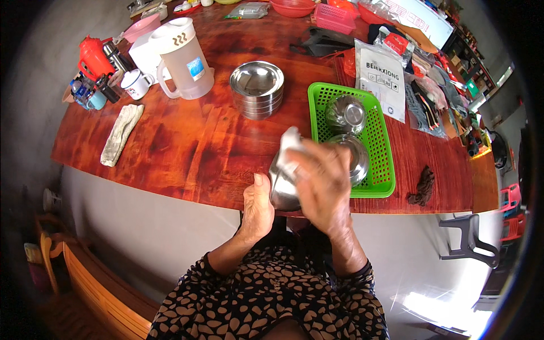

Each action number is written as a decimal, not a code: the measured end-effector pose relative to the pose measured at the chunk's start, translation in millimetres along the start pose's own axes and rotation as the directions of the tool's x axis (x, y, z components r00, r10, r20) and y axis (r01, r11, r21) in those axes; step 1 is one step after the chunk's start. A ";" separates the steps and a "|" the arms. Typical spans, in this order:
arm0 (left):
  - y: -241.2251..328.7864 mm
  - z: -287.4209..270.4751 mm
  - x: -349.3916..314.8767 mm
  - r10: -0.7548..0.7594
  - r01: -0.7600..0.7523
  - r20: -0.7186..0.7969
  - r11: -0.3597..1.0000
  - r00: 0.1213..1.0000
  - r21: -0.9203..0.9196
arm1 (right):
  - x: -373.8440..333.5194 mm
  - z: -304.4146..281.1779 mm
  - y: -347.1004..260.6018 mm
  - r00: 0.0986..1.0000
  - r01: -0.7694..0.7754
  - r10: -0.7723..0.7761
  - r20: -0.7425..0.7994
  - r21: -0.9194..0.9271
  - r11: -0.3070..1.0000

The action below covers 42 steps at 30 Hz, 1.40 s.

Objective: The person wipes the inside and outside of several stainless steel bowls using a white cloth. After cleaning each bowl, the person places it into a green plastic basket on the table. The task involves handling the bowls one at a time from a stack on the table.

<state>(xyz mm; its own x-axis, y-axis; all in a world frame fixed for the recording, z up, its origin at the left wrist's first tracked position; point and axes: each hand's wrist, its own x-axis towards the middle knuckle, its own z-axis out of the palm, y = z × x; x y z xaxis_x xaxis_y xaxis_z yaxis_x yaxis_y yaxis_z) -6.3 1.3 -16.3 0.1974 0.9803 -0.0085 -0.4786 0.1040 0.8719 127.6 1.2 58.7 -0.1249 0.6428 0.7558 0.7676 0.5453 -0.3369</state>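
Note:
Near the table's front edge, my left hand (259, 205) grips a shiny steel bowl (283, 192) by its side, thumb up along the wall. My right hand (324, 181), smeared by motion, presses a white cloth (290, 143) against the bowl's rim. Just right of it stands a green plastic basket (381, 187) with more metal bowls inside: a fluted one (347, 113) lying upside down and a smoother one (357, 158) partly behind my right hand. Beyond my hands, a neat stack of steel bowls (256, 102) stands upright on the reddish wooden table (192, 141).
A lidded plastic jug (190, 62) stands at the far left, near a white enamel mug (136, 85) and a red kettle (95, 56). A folded pale cloth (122, 135) lies leftward. Right of the basket are a dark crumpled rag (423, 187) and a white plastic package (381, 79).

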 end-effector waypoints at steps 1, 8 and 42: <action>-1.4 -1.8 0.0 -0.001 0.002 -0.014 0.999 1.000 0.047 | 5.6 -3.4 3.8 0.993 -0.113 0.114 -0.003 0.085 0.990; 26.3 14.5 9.4 -0.109 0.112 0.027 0.980 0.994 -0.164 | -16.2 14.5 -9.6 0.974 0.198 -0.188 0.130 -0.072 0.977; 8.7 8.6 22.1 -0.086 0.363 0.364 0.444 0.927 -0.819 | -38.5 3.3 10.2 0.783 -0.517 0.606 -0.142 0.392 0.761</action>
<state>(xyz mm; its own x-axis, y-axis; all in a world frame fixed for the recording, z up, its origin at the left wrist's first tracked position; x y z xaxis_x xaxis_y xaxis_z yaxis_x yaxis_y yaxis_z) 1.3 22.5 -4.7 0.5360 0.8388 0.0954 -0.8417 0.5398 -0.0166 138.2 -16.3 24.3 0.4565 0.7570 0.4675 0.4021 0.2932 -0.8674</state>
